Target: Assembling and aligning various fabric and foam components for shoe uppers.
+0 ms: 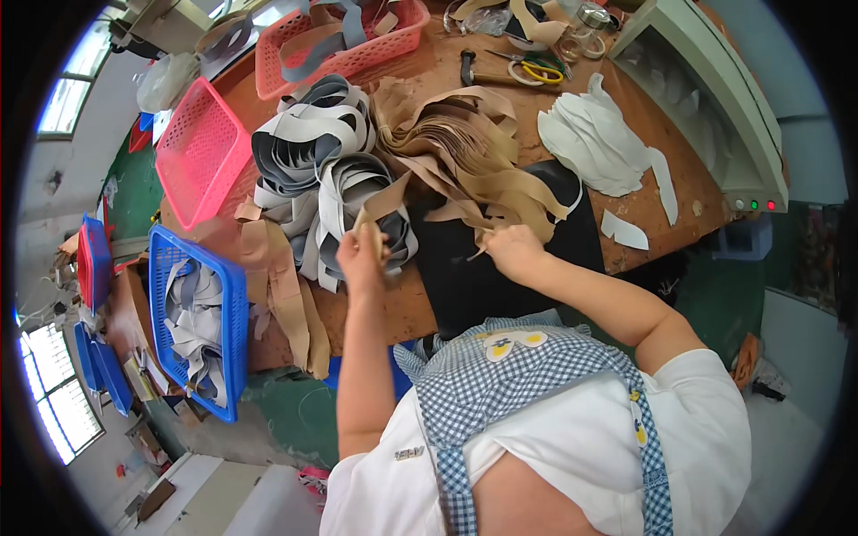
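My left hand (362,256) is closed around the lower end of a tan strip (384,202), which rises from the fist and bends to the right. Farther right, my right hand (516,252) pinches the near end of tan strips at the edge of a large tan bundle (465,143). The bundle fans out over a black sheet (465,290) on the table. Left of it lie thick looped coils of grey and white strips (313,134). More tan strips (284,286) hang over the table's front edge, left of my left forearm.
Pink baskets (206,156) stand at the back left, and a blue basket (237,330) of grey-white strips is at the left edge. White cut pieces (594,134) lie right. Yellow-handled scissors (541,73) and a hammer (466,67) are behind. A pale machine (715,80) borders the right.
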`<state>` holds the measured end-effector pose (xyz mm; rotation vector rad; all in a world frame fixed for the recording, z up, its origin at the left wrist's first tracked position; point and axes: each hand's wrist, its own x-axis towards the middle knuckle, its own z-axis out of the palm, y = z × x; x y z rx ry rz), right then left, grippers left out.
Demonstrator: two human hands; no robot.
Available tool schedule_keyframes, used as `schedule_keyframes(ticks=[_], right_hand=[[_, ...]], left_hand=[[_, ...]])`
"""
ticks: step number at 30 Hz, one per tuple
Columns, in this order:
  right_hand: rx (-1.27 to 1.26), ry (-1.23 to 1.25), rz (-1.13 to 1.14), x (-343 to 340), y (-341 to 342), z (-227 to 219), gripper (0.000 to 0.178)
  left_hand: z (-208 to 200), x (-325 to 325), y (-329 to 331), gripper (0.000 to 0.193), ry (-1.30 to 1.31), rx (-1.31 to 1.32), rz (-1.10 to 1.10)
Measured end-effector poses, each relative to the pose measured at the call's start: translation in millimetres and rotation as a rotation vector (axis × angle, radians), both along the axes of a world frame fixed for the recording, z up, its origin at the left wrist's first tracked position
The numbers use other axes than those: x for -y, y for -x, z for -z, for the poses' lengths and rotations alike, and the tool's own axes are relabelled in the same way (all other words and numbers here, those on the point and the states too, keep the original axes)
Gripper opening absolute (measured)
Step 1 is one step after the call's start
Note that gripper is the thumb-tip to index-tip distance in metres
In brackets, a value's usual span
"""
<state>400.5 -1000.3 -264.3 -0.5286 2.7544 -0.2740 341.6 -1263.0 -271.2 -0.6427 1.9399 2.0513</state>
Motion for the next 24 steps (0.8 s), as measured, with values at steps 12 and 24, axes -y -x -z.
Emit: schedule_keyframes(ticks=[12,24], right_hand=[[0.176,0.699,0.122,-5,-16,-105,0.045],[0.575,1.282,0.702,8,22,-45,0.015]], left_hand=[[-72,-68,-56,0.034,-0.078,0.124,0.503],[-50,-41,-67,0.033,-0.441,0.316,0.323]])
